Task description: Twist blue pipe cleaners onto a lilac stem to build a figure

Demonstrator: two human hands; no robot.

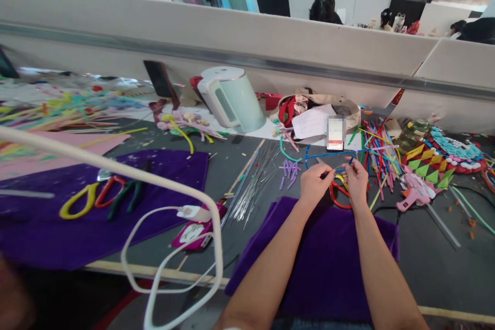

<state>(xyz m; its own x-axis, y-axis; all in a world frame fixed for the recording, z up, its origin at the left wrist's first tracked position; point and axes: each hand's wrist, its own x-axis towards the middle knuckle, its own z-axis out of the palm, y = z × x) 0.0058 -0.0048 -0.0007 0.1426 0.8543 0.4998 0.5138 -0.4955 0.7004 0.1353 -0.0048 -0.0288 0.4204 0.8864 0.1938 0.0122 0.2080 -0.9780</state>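
My left hand [316,181] is closed, its thumb and forefinger pinched on one end of a thin blue pipe cleaner [340,168]. My right hand [357,179] pinches the same piece a short way to the right, fingertips bent together. Beyond the fingers, a longer blue pipe cleaner [328,154] lies across the table. Scissors [340,200] with red and yellow handles rest below, partly hidden by my right hand. Under my forearms is a folded purple cloth [328,263]. Short purple pipe-cleaner pieces [289,172] lie left of my left hand.
Around stand a kettle [245,100], a phone [335,134], a pipe-cleaner bundle [381,157], a pink glue gun [413,192] and a glass jar [413,134]. Thin silver wires [253,180] lie left. A white tube frame [154,178] crosses the foreground, near a magenta power strip [197,234].
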